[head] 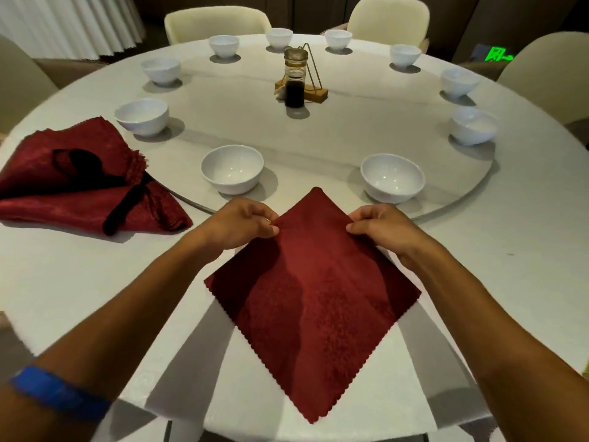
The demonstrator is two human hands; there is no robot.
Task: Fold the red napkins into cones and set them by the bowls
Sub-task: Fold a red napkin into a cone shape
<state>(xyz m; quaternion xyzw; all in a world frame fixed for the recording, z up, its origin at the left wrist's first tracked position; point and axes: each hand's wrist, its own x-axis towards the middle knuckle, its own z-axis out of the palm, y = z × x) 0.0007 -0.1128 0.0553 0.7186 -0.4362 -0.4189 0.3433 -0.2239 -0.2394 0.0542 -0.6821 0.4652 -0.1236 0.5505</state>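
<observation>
A red napkin (314, 295) lies spread as a diamond on the white tablecloth in front of me, one corner pointing away. My left hand (242, 223) pinches its upper left edge. My right hand (381, 229) pinches its upper right edge. Just beyond the napkin stand two white bowls, one to the left (232, 169) and one to the right (392, 177). A pile of red napkins (76, 180) tied with a dark band sits at the left of the table.
Several more white bowls (141, 116) ring the grey turntable (318, 135). A sauce jar (294, 79) and a wooden stand sit at its centre. Cream chairs (216, 22) surround the round table. The table's front edge is close to me.
</observation>
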